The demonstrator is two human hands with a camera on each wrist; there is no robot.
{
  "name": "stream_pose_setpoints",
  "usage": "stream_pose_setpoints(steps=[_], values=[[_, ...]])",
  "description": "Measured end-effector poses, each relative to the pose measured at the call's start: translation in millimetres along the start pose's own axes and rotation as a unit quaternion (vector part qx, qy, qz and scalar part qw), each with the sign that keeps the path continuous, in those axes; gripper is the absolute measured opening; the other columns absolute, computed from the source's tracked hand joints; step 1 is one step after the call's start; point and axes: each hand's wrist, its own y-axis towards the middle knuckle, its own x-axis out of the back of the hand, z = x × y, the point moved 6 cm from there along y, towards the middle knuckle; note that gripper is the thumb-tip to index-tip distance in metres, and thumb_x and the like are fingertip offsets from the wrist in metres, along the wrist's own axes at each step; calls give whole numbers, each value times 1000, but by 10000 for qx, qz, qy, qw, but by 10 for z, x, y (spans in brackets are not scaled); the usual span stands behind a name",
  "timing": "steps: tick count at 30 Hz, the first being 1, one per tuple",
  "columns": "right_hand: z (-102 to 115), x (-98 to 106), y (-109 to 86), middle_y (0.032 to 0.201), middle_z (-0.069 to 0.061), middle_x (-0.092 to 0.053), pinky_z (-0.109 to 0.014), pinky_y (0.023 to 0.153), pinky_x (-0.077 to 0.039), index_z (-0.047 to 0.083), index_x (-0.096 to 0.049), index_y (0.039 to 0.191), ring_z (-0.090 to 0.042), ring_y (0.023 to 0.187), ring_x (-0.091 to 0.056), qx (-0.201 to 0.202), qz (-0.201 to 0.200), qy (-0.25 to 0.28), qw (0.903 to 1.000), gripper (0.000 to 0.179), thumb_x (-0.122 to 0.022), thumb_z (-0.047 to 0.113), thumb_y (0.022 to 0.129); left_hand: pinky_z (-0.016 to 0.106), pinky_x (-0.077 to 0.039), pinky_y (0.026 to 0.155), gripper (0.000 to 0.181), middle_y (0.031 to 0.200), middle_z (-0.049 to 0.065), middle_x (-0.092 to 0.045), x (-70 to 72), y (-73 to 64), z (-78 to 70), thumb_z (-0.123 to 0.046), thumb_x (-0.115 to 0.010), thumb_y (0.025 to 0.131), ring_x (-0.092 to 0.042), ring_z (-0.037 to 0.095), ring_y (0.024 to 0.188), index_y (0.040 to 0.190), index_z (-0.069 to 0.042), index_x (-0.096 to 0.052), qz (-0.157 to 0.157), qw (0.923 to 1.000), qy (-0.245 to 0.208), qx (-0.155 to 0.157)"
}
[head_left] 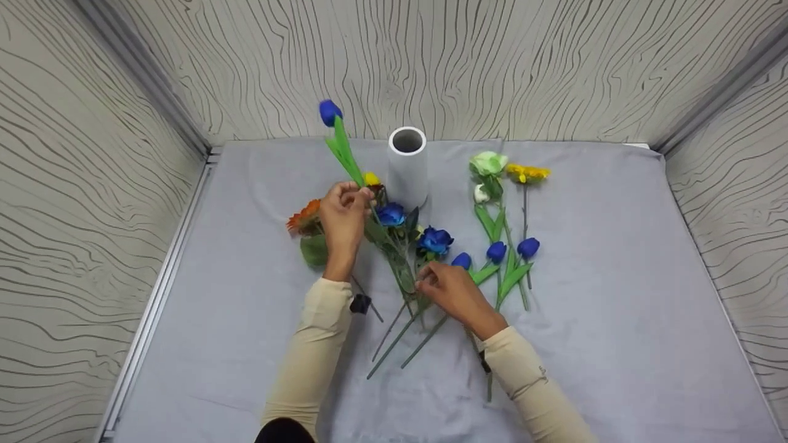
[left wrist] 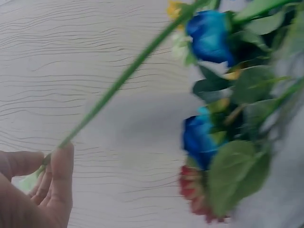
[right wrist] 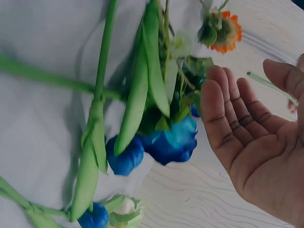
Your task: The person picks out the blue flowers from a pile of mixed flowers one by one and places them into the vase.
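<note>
My left hand pinches the stem of a blue tulip between thumb and fingertips, its bloom raised up and to the left. In the left wrist view the green stem slants up right from the fingertips. My right hand hovers over the flowers; its palm shows in the right wrist view with the fingers loosely bent and nothing gripped. Below and between the hands lie blue roses with leafy stems. An orange flower lies beside the left hand.
A white cylindrical vase stands upright at the back middle. Right of it lie a pale green rose, a yellow flower and more blue tulips. Grey cloth covers the table; patterned walls enclose it.
</note>
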Motion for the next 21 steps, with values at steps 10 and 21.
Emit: stream_pose_setpoints(steps=[10,21], values=[[78,388,356,93,-2,-68,-37,71,-52,6,-63,111,-16,82,-64,-163,-419,19,9990,22,-65,18,93,33,-53,69,12,83,12,-68,-27,133,-494,-2,-67,89,-65,24,75,97,6,-63,-543,9913,-237,-1179],[123,496,701,102,-11,-66,-39,73,-54,4,-61,117,-22,87,-66,-221,-957,39,9952,28,-65,16,91,35,-52,75,12,86,26,-65,-69,142,-801,4,-65,88,-64,34,80,97,11,-63,-808,9861,-585,-1328]])
